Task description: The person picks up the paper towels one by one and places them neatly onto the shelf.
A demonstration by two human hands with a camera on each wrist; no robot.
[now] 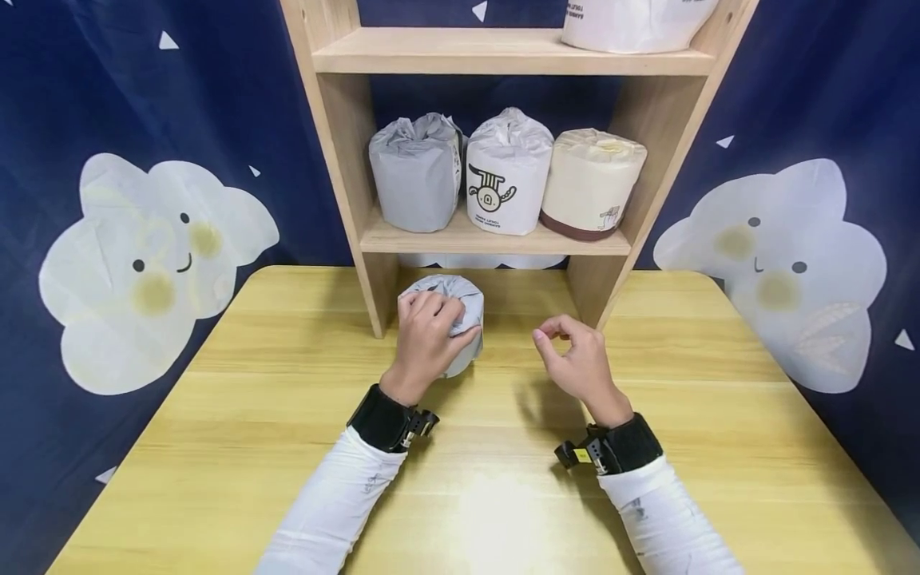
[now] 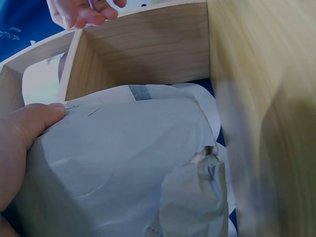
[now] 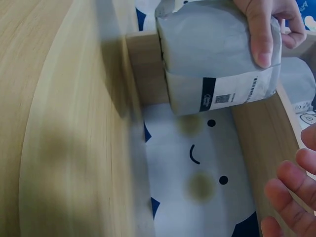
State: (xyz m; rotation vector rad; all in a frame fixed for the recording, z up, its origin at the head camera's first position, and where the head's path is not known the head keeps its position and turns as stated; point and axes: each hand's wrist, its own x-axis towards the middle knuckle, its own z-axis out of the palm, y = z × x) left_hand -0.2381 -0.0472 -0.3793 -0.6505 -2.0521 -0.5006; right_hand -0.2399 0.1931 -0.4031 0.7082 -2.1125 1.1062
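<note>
A grey paper-wrapped toilet roll is upright at the lowest opening of the wooden shelf. My left hand grips it from above, with the thumb along its side. The right wrist view shows a white label band on the same toilet roll; whether its base touches the table cannot be told. My right hand hovers to the right, in front of the shelf's right side panel, with loosely bent fingers and nothing in it.
On the middle shelf board stand a grey toilet roll, a white one with a printed animal, and a cream one with a brown base. A white wrapped roll sits above. Behind hangs a blue cloud-patterned curtain.
</note>
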